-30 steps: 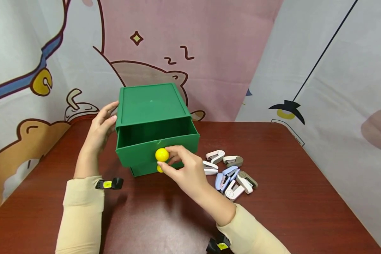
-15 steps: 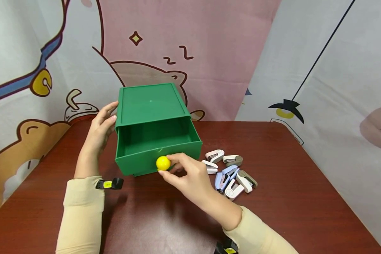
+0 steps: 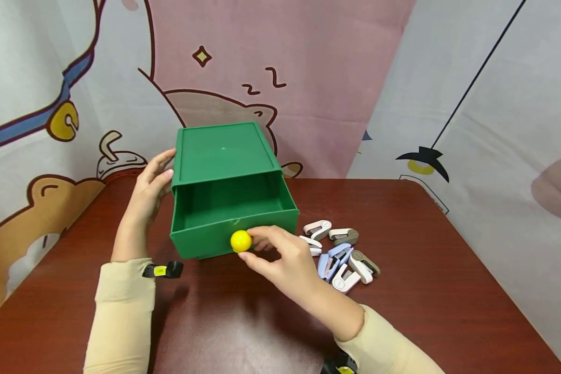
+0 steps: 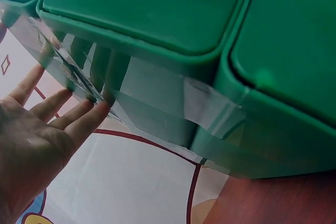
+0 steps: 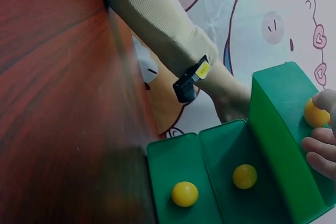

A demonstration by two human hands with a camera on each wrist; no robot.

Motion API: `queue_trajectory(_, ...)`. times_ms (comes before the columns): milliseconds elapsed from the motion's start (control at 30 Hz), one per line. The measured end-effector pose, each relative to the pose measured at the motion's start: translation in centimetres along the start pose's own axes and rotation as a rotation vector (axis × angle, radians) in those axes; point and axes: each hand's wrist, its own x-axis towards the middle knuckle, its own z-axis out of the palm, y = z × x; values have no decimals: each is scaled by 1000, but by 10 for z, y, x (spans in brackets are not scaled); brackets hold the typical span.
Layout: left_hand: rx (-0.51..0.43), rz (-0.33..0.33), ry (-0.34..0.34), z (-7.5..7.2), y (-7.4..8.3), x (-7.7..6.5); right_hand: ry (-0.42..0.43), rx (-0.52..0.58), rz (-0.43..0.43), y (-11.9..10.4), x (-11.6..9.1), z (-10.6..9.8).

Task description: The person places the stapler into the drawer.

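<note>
Hands at green drawer unit; glossy red-brown table; cartoon-printed cloth behind.

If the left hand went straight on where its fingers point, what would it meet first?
Likely the box: the left hand seems to touch its side, though contact is hard to judge.

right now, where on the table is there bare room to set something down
Bare tabletop lies right of the mini staplers and between the sleeves, in front of the green drawer cabinet. It's crowded where the staplers bunch beside the right hand.
</note>
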Motion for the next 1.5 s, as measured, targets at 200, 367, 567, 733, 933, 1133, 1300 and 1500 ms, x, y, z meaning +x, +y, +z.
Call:
queue_trajectory(200,-5,-3,-4,2,0,1,-9,4,-38,2,6,-17)
queue_trajectory(367,-2,-4,-1,3,0,1,4,35,-59,3,14,-37)
queue_trajectory(567,3,-5,4,3,-1,1,96,38,-72,7,21,-58)
queue_trajectory(733,14,-3,3,3,-1,1,121,35,-24,12,19,-73)
queue_trajectory(933,18,-5,3,2,0,1,83,-7,60,26,6,-81)
queue_trajectory(1133,24,-14,6,2,-1,0,33,-42,95,47,-9,-82)
queue_trajectory(1300,15,-6,7,1,-2,0,-30,-59,156,71,-22,-83)
queue_trajectory(1500,5,4,3,0,-3,0,-141,-83,279,94,-37,-84)
